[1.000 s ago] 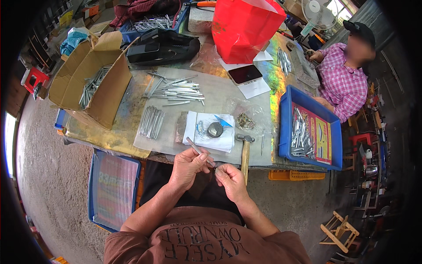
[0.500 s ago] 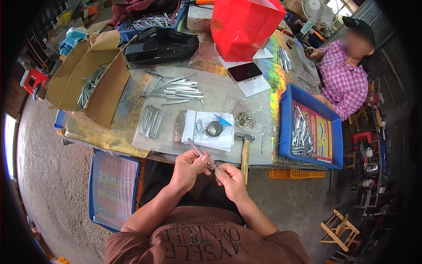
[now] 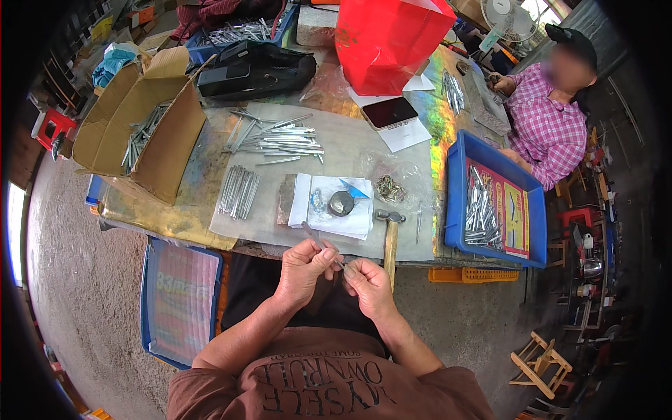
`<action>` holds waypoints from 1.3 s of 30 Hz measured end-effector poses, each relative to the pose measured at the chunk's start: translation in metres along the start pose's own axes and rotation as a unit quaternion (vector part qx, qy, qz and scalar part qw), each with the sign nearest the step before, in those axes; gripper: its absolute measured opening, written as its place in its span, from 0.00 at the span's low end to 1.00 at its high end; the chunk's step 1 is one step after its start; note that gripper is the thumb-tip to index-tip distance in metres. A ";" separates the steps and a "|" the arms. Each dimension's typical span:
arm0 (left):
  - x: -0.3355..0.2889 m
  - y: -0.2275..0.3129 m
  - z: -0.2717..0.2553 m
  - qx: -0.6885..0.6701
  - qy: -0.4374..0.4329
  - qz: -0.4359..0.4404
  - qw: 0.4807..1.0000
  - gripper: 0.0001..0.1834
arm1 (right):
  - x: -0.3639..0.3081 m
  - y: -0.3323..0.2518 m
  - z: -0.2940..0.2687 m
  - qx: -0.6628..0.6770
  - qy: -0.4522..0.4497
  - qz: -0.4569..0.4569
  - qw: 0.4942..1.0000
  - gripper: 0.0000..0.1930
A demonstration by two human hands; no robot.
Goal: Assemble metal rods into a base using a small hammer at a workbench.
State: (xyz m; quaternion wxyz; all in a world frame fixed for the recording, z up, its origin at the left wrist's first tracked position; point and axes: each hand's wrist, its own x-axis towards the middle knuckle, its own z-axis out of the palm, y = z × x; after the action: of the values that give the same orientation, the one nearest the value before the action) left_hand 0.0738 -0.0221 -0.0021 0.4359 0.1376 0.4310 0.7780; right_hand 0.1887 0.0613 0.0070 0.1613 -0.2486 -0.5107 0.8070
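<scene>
My left hand [image 3: 305,271] is closed in a pinch around a slim metal rod [image 3: 310,232], whose upper end sticks out toward the table. At the rod's lower end, the fingertips of my right hand [image 3: 369,285] are pressed together; any small part between them is hidden. Both hands are in front of the table's near edge. Just beyond them, a dark round metal block [image 3: 341,203] rests on a stack of white paper [image 3: 318,222]. A hammer [image 3: 390,241] with a wooden handle lies to the right, its handle past the edge. Small brass-coloured pieces [image 3: 389,189] lie on clear plastic behind it.
Slim metal rods lie in a neat row [image 3: 239,192] and a loose pile [image 3: 283,140]. More fill a cardboard box [image 3: 168,157] and a blue tray [image 3: 455,231]. A phone [image 3: 389,113], red bag [image 3: 392,49] and black bag [image 3: 259,73] stand farther back. A person [image 3: 549,119] sits at right.
The rod has turned a little in my fingers, and its visible face looks darker. My left hand has shifted slightly to the right; my right hand stays almost in place.
</scene>
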 end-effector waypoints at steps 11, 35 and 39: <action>-0.001 -0.004 0.002 -0.023 0.025 -0.031 0.999 0.04 | 0.003 -0.001 0.001 0.002 0.013 0.011 1.000 0.08; 0.042 0.023 0.002 0.105 0.055 0.098 0.988 0.05 | -0.006 -0.031 -0.022 -0.222 0.151 -0.112 0.957 0.11; 0.063 0.027 0.004 0.184 0.040 0.149 0.971 0.03 | -0.001 -0.028 -0.054 -0.400 0.193 -0.122 0.888 0.09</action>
State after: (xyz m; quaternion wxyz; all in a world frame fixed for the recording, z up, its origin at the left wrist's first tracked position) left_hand 0.0242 0.0240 0.0111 0.2641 0.2470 0.5585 0.7465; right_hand 0.2201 0.1131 0.0131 0.2409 -0.3785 -0.7754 0.4444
